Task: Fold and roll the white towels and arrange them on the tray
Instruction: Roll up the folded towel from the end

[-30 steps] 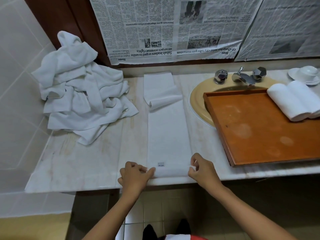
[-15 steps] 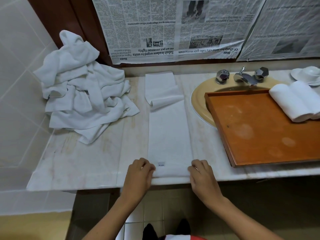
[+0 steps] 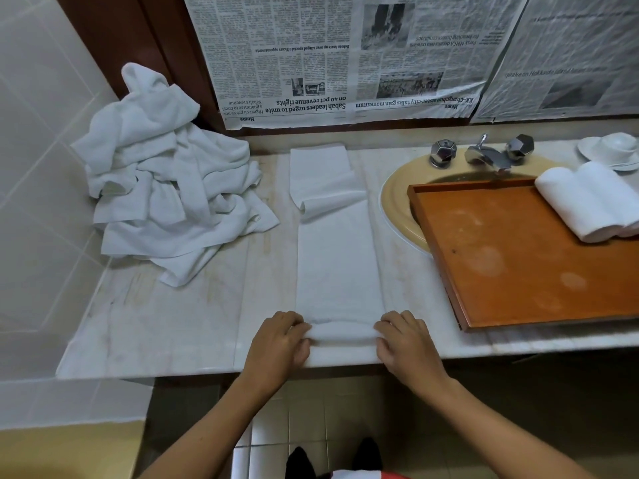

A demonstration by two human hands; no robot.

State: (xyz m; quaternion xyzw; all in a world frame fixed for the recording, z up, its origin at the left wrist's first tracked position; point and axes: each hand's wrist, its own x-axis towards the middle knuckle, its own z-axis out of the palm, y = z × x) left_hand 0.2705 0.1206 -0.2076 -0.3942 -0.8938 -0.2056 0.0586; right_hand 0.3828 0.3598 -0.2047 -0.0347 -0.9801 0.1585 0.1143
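A white towel (image 3: 337,264), folded into a long narrow strip, lies on the marble counter and runs away from me; its far end is doubled back on itself. Its near end is curled into a small roll (image 3: 342,331). My left hand (image 3: 280,344) grips the roll's left end and my right hand (image 3: 404,344) grips its right end, fingers curled over it. An orange wooden tray (image 3: 511,271) sits over the sink at the right, with two rolled white towels (image 3: 587,202) at its far right corner.
A heap of loose white towels (image 3: 169,191) fills the back left of the counter. The beige sink (image 3: 397,205) with a chrome tap (image 3: 484,155) lies under the tray. A white cup and saucer (image 3: 612,148) stands at the far right. Newspaper (image 3: 328,57) covers the wall.
My hands have turned the towel's near edge over into a small roll and moved it slightly forward; the little label near that edge is now rolled inside.
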